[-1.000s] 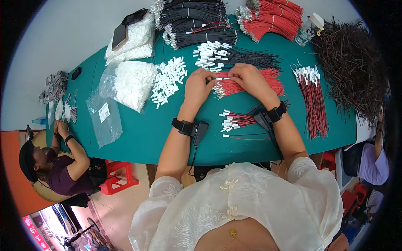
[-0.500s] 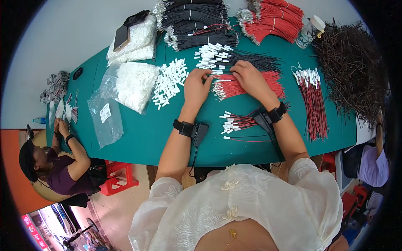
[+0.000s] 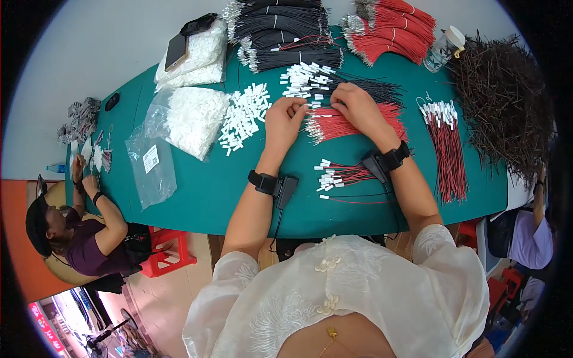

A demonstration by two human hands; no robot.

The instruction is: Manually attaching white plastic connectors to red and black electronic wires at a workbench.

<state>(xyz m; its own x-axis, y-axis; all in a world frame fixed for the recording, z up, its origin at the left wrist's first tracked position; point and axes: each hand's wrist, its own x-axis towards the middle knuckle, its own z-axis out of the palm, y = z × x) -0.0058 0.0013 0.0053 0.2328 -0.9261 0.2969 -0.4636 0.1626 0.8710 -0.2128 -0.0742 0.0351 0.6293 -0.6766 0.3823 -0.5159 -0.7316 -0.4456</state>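
Over the far middle of the table, my left hand [image 3: 283, 126] is closed, thumb and fingertips pinched at a small white connector [image 3: 313, 105]. Facing it, my right hand [image 3: 360, 110] pinches what looks like a thin wire running toward that connector; the fingertips partly hide it. Under and beside my right hand lies a bundle of loose red wires [image 3: 334, 126] with metal terminals at the left ends. Just beyond both hands, black wires [image 3: 370, 87] with white connectors [image 3: 305, 79] on their left ends lie in a pile. Loose white connectors [image 3: 245, 117] are spread left of my left hand.
Nearer me lie red-and-black wires with connectors [image 3: 343, 175]; another such bundle [image 3: 446, 152] is at right. A bag of white connectors [image 3: 194, 122] stands left. Black bundles [image 3: 280, 36], red bundles [image 3: 391, 36], a bottle [image 3: 443, 49] and a dark wire heap [image 3: 504, 101] line the back. A co-worker [image 3: 89, 238] sits left.
My hands stay almost in place, with only a slight shift of the fingers. The co-worker at left has raised one hand away from the other.
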